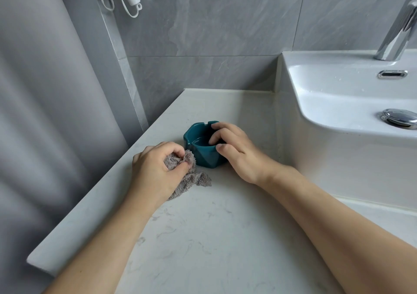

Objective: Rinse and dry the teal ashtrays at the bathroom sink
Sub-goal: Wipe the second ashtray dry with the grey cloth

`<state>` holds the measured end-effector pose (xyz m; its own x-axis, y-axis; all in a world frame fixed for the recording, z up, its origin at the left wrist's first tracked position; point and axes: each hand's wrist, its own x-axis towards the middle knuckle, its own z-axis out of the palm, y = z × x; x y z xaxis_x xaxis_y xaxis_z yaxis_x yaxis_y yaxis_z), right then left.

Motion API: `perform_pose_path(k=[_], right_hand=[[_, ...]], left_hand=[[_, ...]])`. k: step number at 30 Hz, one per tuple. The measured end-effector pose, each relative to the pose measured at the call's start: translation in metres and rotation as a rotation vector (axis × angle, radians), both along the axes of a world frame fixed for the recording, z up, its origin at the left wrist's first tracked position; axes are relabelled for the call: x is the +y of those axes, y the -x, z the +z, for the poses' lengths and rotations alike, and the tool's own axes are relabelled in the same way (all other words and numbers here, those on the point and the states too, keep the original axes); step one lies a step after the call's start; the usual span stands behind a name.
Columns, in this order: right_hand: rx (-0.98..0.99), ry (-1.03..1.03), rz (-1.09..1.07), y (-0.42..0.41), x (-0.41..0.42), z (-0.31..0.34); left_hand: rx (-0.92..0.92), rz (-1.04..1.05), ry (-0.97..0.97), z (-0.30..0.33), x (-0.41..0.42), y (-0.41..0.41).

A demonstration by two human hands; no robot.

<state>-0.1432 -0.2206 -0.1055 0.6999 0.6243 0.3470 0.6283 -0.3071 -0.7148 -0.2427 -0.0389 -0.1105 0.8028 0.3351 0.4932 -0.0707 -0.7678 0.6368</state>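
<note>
Fingers (217, 133) of the right hand (237, 151) curl over the near-right rim of the teal ashtray (198, 149), their tips reaching down inside it, while the thumb presses against its outer wall; the hand is closed on the ashtray. Only 1 ashtray is in view. It stands upright on the countertop (203, 237), toward the back of the pale marbled surface, nearer its left edge than the basin, and well short of the back corner where the counter meets the grey tiled wall (214, 23). Its rim shows notches, and the outer wall is faceted.

Just left of it, the left hand (155, 172) rests on the counter with its fingers bunched tightly around a grey-brown cloth (191, 178). Part of the cloth spills out under the palm and lies on the counter, touching or nearly touching the base of the ashtray.

At the right, the white sink (327, 95) rises above the counter, with a chrome drain plug (399, 116), an overflow slot and a chrome faucet (399, 30) at its back. A grey curtain (45, 90) hangs beyond the counter's left edge.
</note>
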Motion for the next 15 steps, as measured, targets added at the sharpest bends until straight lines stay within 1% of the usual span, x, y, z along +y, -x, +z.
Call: perform_pose_path(k=[3,6,9,11,13,15], right_hand=[[-0.011,-0.008,0.017,-0.004,-0.005,-0.005],[-0.058,0.01,-0.025,-0.004,-0.003,-0.008],[-0.082,-0.051,-0.043,-0.005,0.0,-0.008],[-0.081,-0.067,-0.062,-0.006,0.001,-0.008],[-0.104,-0.066,-0.09,-0.007,0.003,-0.009],[-0.117,-0.056,-0.091,-0.007,0.005,-0.01]], left_hand=[[-0.007,-0.021,-0.014,-0.001,0.003,-0.001],[-0.064,-0.075,0.008,-0.002,0.008,-0.001],[-0.093,-0.069,0.027,-0.001,0.008,0.0],[-0.08,-0.061,0.029,0.0,0.006,0.001],[-0.045,-0.039,-0.052,0.0,0.002,0.001],[-0.022,-0.009,-0.061,0.001,-0.001,0.002]])
